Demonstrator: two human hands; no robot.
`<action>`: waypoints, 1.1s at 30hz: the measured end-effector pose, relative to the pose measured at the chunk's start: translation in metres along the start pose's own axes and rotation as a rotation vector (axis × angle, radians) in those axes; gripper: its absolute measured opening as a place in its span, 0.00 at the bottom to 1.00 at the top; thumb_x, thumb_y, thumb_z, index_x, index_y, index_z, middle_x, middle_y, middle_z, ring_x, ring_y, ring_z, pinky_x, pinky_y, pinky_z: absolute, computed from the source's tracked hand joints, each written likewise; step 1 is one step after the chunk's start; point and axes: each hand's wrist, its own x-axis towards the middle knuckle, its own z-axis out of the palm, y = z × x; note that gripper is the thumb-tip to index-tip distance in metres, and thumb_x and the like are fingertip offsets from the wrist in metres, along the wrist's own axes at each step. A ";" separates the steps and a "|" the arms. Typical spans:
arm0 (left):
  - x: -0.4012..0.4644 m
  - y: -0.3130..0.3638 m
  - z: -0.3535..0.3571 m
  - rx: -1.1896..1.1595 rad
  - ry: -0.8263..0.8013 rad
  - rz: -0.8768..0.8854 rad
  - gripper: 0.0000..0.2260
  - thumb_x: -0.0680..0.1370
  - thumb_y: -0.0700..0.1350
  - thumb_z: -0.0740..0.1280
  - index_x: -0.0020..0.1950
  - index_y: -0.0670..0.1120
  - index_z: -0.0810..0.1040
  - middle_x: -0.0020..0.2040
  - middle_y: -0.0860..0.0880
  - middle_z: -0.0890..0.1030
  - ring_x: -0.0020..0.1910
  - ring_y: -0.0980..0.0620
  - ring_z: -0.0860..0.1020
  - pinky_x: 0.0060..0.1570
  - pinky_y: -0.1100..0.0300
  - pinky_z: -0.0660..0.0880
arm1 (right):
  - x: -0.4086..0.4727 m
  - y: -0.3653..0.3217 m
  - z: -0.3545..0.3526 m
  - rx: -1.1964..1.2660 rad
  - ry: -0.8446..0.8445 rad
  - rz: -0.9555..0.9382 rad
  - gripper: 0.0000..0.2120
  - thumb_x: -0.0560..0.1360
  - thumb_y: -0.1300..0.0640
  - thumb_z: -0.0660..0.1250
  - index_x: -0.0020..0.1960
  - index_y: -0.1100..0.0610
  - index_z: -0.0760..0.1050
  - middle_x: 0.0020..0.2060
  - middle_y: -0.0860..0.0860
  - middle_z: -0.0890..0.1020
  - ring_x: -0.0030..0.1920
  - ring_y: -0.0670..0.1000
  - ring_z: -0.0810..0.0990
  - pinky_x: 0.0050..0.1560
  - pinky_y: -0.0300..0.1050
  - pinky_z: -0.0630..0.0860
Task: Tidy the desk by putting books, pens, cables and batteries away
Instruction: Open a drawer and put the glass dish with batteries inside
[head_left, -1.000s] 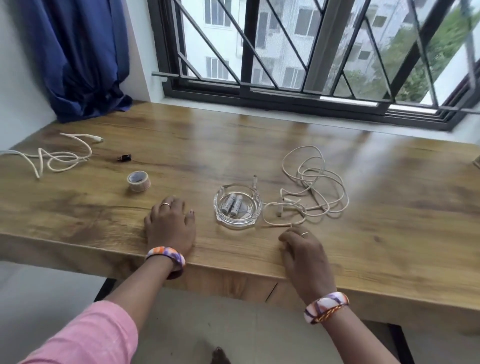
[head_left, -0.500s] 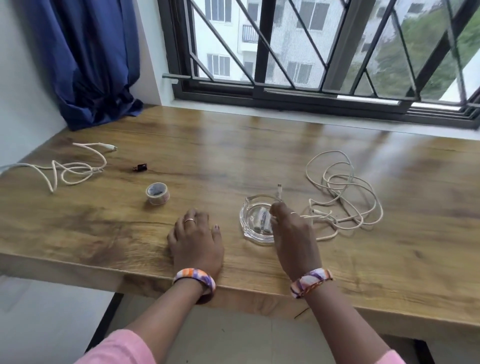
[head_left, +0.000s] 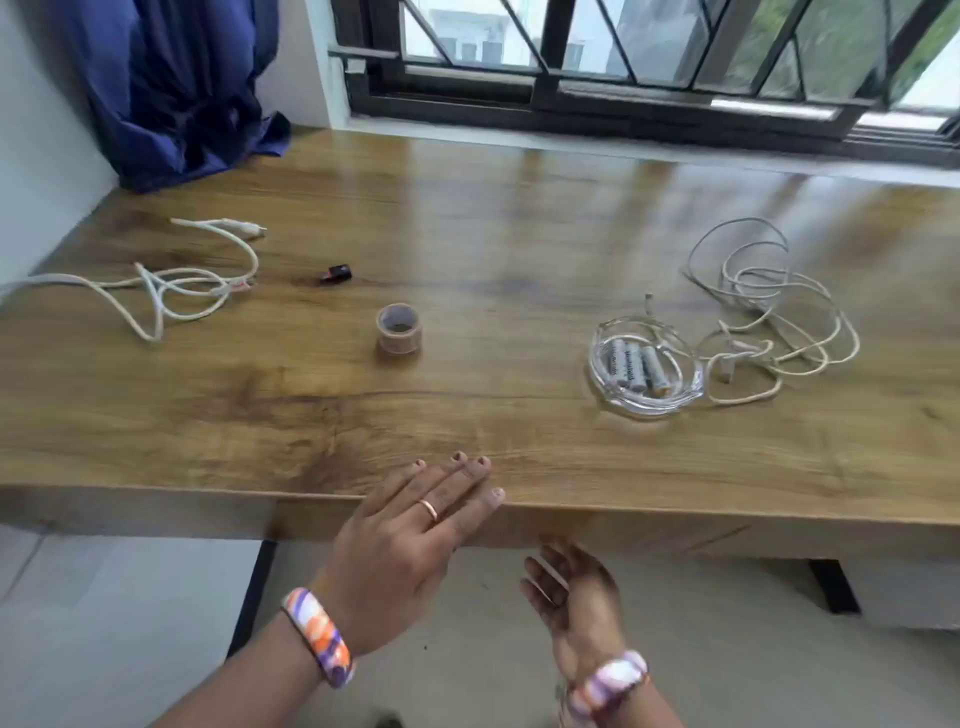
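1. Fingers of the left hand (head_left: 410, 525) are laid flat on the desk (head_left: 467, 260) edge, at 6 o'clock.
2. The right hand (head_left: 571, 587) is held loosely spread, palm up, below the edge; nothing is gripped.
3. Batteries (head_left: 636, 366) are seen in the glass dish (head_left: 613, 400) at 3 o'clock, with cables (head_left: 769, 312) just beside it.

Right hand (head_left: 574, 597) is hanging below the desk (head_left: 519, 405) edge; fingertips are tucking under the overhang, hidden. Far to the left of the left hand (head_left: 410, 540), the white cable (head_left: 171, 280) is running off the frame edge. Small dark object (head_left: 337, 273) beyond the left hand is staying too blurred to identify. Battery (head_left: 631, 366) labels beyond the right hand are reading as illegible smear.
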 end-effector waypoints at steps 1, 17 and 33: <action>-0.009 -0.009 -0.005 0.012 0.012 -0.038 0.25 0.71 0.41 0.61 0.68 0.52 0.68 0.70 0.50 0.70 0.69 0.53 0.67 0.68 0.55 0.62 | 0.010 0.001 0.004 0.182 0.005 0.165 0.13 0.80 0.53 0.55 0.41 0.58 0.72 0.37 0.55 0.78 0.40 0.56 0.76 0.41 0.47 0.71; -0.068 -0.026 -0.018 0.221 -0.021 -0.265 0.38 0.65 0.40 0.67 0.74 0.49 0.58 0.73 0.43 0.61 0.72 0.44 0.60 0.71 0.50 0.53 | 0.044 0.011 -0.006 0.447 -0.052 0.052 0.27 0.79 0.38 0.44 0.45 0.57 0.72 0.31 0.53 0.83 0.41 0.53 0.79 0.45 0.51 0.73; -0.068 -0.025 0.012 0.185 0.281 -0.363 0.22 0.72 0.42 0.66 0.64 0.41 0.65 0.69 0.44 0.69 0.76 0.54 0.51 0.65 0.54 0.66 | 0.051 0.012 -0.002 0.496 -0.002 0.085 0.34 0.77 0.36 0.42 0.69 0.61 0.64 0.65 0.58 0.72 0.66 0.57 0.70 0.66 0.56 0.64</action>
